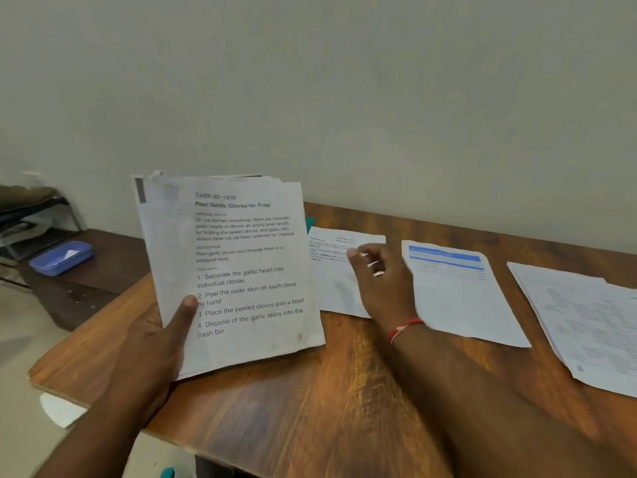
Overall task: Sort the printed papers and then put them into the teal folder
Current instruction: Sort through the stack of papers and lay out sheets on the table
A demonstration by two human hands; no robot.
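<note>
My left hand (162, 343) grips a stack of printed papers (234, 270), held up tilted above the table's left part, thumb on the top sheet headed "Peel Garlic Cloves for Prep". My right hand (382, 281) hovers over or rests on a single printed sheet (332, 267) lying on the wooden table (310, 391), fingers loosely bent, holding nothing. To the right lie a sheet with a blue header (458, 291) and a pile of sheets with tables (586, 322). A small teal sliver (310, 223), perhaps the teal folder, peeks from behind the held stack.
A blue plastic tray (62, 257) sits on a low dark cabinet at the left, in front of a metal rack (31, 215). A plain wall runs behind the table. A white object (62, 408) shows under the table's left edge.
</note>
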